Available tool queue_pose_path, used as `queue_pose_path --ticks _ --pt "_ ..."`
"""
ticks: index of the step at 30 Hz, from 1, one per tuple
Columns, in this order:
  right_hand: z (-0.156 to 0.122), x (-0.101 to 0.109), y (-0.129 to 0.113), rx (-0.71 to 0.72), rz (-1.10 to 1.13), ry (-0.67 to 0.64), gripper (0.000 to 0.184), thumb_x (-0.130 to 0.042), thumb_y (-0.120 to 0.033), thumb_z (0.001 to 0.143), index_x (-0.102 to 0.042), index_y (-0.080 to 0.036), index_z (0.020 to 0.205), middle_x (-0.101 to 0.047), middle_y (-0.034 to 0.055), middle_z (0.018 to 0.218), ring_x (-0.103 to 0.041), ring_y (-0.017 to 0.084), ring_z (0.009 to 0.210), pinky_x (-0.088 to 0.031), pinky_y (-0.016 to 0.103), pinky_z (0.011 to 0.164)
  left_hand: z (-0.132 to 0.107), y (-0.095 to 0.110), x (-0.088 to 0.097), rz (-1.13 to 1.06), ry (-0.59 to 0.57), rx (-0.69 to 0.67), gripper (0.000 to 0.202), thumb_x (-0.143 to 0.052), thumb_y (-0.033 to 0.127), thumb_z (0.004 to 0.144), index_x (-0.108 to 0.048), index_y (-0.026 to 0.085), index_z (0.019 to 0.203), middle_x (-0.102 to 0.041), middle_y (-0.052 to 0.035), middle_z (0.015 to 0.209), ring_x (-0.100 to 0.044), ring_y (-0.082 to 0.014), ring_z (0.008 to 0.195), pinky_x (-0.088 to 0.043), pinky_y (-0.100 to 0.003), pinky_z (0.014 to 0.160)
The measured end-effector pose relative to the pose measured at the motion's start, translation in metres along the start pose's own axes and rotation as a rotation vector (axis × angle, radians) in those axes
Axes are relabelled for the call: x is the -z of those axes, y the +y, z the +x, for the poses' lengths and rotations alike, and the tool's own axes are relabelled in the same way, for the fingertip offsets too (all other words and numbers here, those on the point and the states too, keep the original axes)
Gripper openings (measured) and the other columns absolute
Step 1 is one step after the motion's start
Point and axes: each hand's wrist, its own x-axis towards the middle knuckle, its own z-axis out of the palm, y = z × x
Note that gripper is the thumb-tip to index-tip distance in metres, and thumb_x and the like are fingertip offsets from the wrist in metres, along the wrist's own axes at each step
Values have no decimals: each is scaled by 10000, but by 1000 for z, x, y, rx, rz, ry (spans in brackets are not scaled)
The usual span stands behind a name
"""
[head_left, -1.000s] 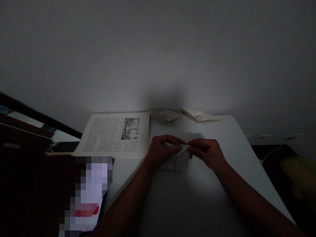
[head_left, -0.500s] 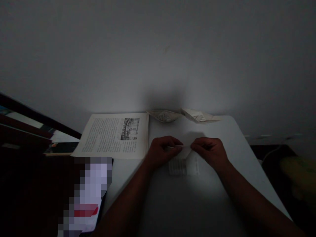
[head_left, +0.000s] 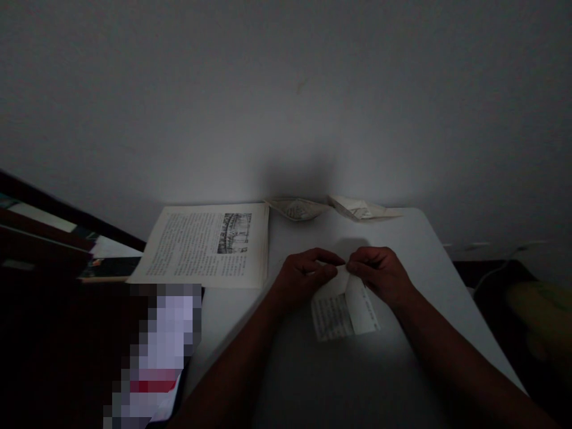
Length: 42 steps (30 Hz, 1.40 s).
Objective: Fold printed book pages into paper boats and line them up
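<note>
A folded sheet of printed paper (head_left: 343,310) lies on the white table (head_left: 339,381) in the middle of the dim view. My left hand (head_left: 304,277) pinches its upper left part with curled fingers. My right hand (head_left: 382,273) pinches the upper right part, fingertips close to those of the left. The lower flaps of the paper spread out toward me, one showing print.
An open book (head_left: 210,243) lies at the table's left. Two folded paper boats (head_left: 297,208) (head_left: 360,208) sit at the far edge against the grey wall. A blurred white and red object (head_left: 154,357) is at lower left. Dark furniture flanks both sides.
The paper has been turned and opened so its lower flaps now reach farther toward me. Both hands shifted slightly right and stayed pinched on its top.
</note>
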Motion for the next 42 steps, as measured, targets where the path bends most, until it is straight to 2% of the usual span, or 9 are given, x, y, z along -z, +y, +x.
queue_pose_path --ticks 4,10,17,21,28,37,40,42 --pt "1 -1 1 4 -3 12 233 -761 -355 676 -674 -147 620 -579 -13 496 -481 93 438 -368 232 437 2 -6 1 8 37 -96 519 -579 627 751 -658 145 578 -653 -121 1054 -617 -201 898 -484 -308 786" --pt "1 -7 -4 4 -76 -9 210 -772 -333 659 -669 -155 617 -575 -20 493 -473 89 440 -364 227 437 4 -8 2 -4 -21 -125 538 -693 678 553 -642 142 547 -613 -130 1073 -578 -231 921 -465 -339 793" --pt "0 -9 -7 49 -151 28 238 -733 -368 689 -663 -157 604 -568 -20 475 -471 90 429 -372 225 421 4 -11 0 -71 -20 -112 572 -663 716 556 -652 144 547 -609 -123 1055 -566 -231 897 -461 -344 778" --pt "0 -10 -10 66 -147 57 228 -761 -346 650 -652 -159 580 -564 -23 453 -470 87 398 -369 219 390 3 -10 2 -133 40 -113 575 -686 715 522 -647 142 531 -613 -113 980 -565 -213 831 -468 -327 732" --pt "1 -9 -7 66 -118 57 195 -760 -310 662 -655 -162 590 -573 -21 474 -474 86 412 -372 220 399 3 -10 4 -102 45 -137 514 -780 618 444 -625 131 501 -606 -102 961 -570 -197 815 -467 -303 705" --pt "1 -6 -2 68 -111 52 199 -760 -318 669 -656 -160 607 -564 -24 480 -472 87 429 -365 222 421 3 -10 1 -1 58 -145 547 -773 637 412 -581 130 488 -610 -96 915 -570 -180 776 -470 -293 676" --pt "2 -5 2 86 -81 86 196 -753 -305 681 -649 -161 599 -558 -29 471 -460 80 419 -354 217 412 3 -9 2 43 96 -161 523 -836 541 417 -514 131 459 -611 -77 885 -577 -167 754 -464 -278 646" --pt "2 -6 2 92 -67 110 199 -757 -297 673 -644 -162 580 -552 -32 455 -453 75 403 -344 209 397 3 -7 1 81 124 -163 486 -855 424 495 -467 133 462 -621 -66 878 -583 -150 742 -459 -263 638"
